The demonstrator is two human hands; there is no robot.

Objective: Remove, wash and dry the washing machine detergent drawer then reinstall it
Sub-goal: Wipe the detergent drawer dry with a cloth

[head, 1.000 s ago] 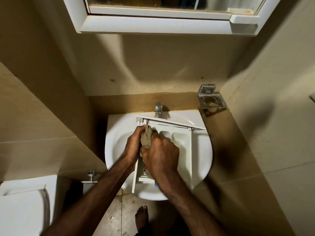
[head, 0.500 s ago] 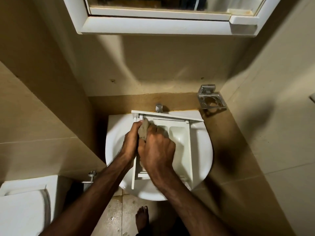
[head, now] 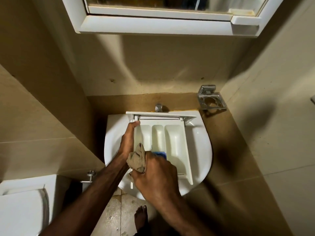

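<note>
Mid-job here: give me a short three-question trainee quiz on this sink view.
1. True or false: the detergent drawer lies across the sink.
2. The right hand grips: A) a sponge B) a brown cloth C) the tap.
3. Which hand steadies the drawer's side wall?

Key
1. True.
2. B.
3. The left hand.

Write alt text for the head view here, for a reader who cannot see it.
Over a white sink, the left hand steadies a white detergent drawer by its left edge while the right hand holds a bunched tan cloth at its near end. A tap sits behind; a toilet stands lower left.
</note>
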